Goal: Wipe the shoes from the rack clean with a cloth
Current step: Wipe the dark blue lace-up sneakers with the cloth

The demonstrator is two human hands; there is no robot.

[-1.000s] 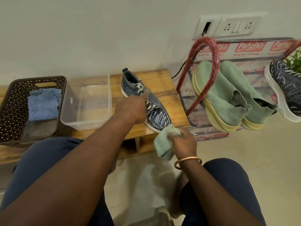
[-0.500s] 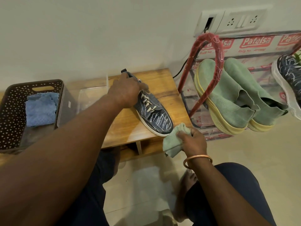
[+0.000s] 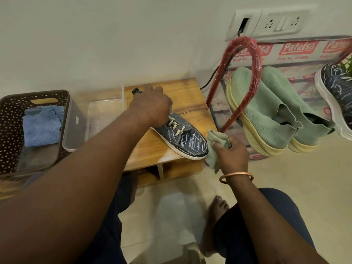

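Fingers (image 3: 221,149) of the right hand (image 3: 232,157) are curling tightly round a bunched green cloth (image 3: 214,139), pinching it against the thumb. The left hand (image 3: 150,109) is reaching forward and clasping the heel end of a dark shoe (image 3: 182,141). Its fingers are bending down over the collar, though their tips are hiding behind the knuckles.

The shoe is lying on a wooden bench (image 3: 190,100) with its toe reaching the front edge. The cloth is sitting just beside that toe, and whether the two are touching I cannot tell.

Judging from this, the person is steadying one shoe and bringing the cloth in, so the wiping of this shoe looks to be just beginning. The next move is calling for the cloth to press onto the toe cap and sweep back along the upper and the white sole rim. Meanwhile the left hand needs to be bracing the heel so the shoe is not sliding off the edge. Green shoes (image 3: 266,115) are waiting on the rack (image 3: 245,77).
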